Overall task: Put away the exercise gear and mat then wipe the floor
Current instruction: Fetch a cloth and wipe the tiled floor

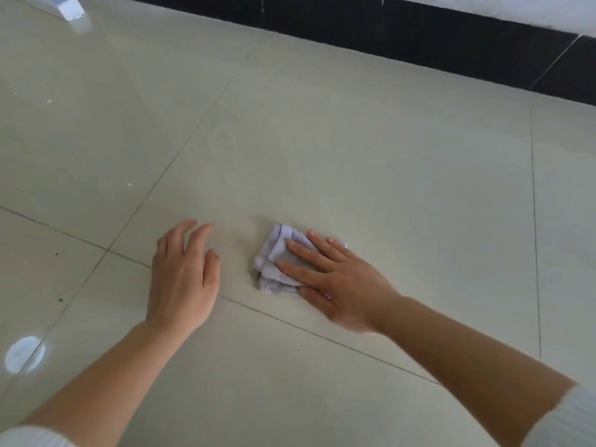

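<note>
A crumpled pale lilac cloth (274, 259) lies on the glossy beige tiled floor (322, 156). My right hand (332, 279) presses flat on the cloth with straight, spread fingers, covering its right half. My left hand (183, 279) hovers or rests on the floor just left of the cloth, fingers relaxed and holding nothing. No exercise gear or mat is in view.
A black skirting band (419, 37) runs along the wall at the top right. A white object (64, 4) sits on the floor at the top left corner. A few small specks dot the tiles on the left.
</note>
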### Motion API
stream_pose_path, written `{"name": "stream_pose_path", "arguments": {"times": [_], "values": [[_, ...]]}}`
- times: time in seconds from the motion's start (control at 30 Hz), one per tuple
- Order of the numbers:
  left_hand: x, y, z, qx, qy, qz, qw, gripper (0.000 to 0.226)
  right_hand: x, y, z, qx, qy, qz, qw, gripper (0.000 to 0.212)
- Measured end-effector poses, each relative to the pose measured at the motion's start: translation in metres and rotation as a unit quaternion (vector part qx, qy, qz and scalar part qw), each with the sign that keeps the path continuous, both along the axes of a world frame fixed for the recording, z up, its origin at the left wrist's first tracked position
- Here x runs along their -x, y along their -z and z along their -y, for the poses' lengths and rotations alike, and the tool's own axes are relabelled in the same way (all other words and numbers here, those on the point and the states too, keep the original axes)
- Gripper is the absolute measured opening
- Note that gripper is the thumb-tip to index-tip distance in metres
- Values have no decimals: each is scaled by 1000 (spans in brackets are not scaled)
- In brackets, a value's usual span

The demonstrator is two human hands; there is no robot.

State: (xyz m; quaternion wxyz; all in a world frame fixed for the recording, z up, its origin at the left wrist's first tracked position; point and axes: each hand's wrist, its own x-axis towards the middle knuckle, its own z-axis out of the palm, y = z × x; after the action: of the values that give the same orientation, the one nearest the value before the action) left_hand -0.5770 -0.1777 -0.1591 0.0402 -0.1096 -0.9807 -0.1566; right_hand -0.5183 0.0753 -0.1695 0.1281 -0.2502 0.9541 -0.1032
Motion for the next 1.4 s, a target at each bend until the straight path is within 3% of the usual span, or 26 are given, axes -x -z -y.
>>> {"name": "stream_pose_path", "arguments": {"times": [0.07, 0.13, 0.23, 0.43, 0.53, 0.63, 0.8, 0.9, 0.93, 1.0, 1.1, 1.2, 1.27, 1.4], "values": [[27, 1, -9, 24, 5, 20, 1000, 45, 12, 3, -29, -20, 10, -24, 999, 55], [49, 4, -20, 34, 11, 58, 998, 50, 26, 4, -63, -34, 131, -33, 990, 58], [62, 17, -22, 58, 38, 67, 995, 59, 46, 1, -106, -40, 330, -23, 943, 56], [62, 25, -18, 37, 29, 45, 998, 62, 132, 3, -108, -28, 535, 22, 844, 54], [63, 24, -19, 37, 25, 49, 998, 60, 174, 2, -80, -14, 529, 26, 848, 54], [63, 24, -17, 40, 16, 65, 997, 59, 190, 2, -33, 3, 458, 13, 889, 52], [63, 20, -19, 52, 11, 89, 995, 60, 138, 1, 9, 9, 214, 4, 977, 58], [63, 16, -19, 54, 9, 100, 994, 61, 101, 2, -19, -7, 86, 2, 996, 50], [64, 15, -20, 54, 10, 98, 994, 61, 99, 3, -36, -21, 89, -6, 996, 50], [65, 15, -21, 55, 14, 92, 994, 61, 106, 6, -72, -39, 187, -23, 981, 54], [66, 15, -23, 48, 13, 82, 995, 61, 142, 2, -112, -39, 435, -14, 899, 56], [66, 16, -23, 52, 13, 80, 995, 60, 194, -5, -102, -33, 529, 24, 847, 53], [66, 16, -23, 56, 12, 81, 995, 61, 226, -5, -68, -18, 507, 33, 861, 53], [67, 16, -23, 58, 12, 75, 995, 60, 243, -7, 10, -3, 370, 32, 929, 51]]}}
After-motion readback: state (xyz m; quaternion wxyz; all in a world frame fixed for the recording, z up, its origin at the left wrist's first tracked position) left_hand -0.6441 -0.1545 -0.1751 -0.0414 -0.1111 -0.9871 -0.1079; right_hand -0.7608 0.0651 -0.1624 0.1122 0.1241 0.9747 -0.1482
